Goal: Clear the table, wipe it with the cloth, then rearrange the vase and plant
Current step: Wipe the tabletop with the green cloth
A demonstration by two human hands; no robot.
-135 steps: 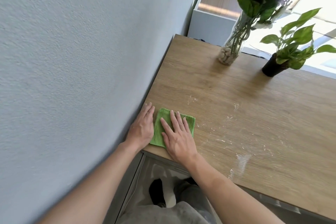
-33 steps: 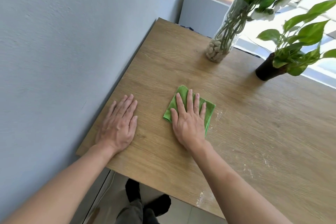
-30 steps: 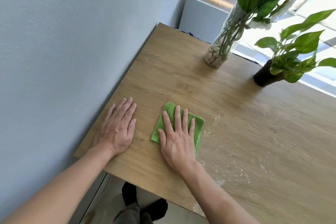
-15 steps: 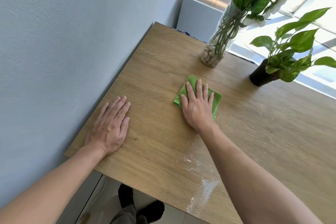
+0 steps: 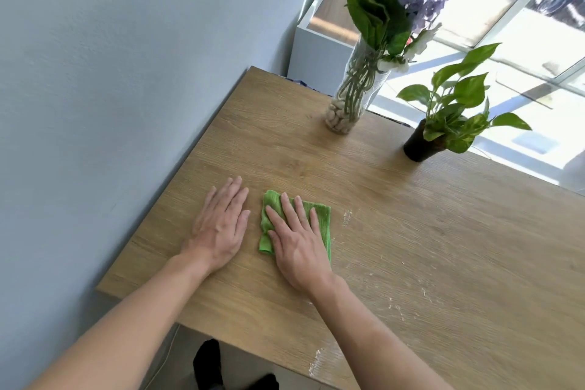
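The left hand [image 5: 220, 228] is laid flat on the table [image 5: 443, 231], fingers spread, gripping nothing. Just beside it, the cloth [image 5: 321, 222] is pressed under the flat, open right hand [image 5: 296, 242], its long axis running away from the near edge. Overlapping strokes toward the white residue [image 5: 408, 304] are advised.
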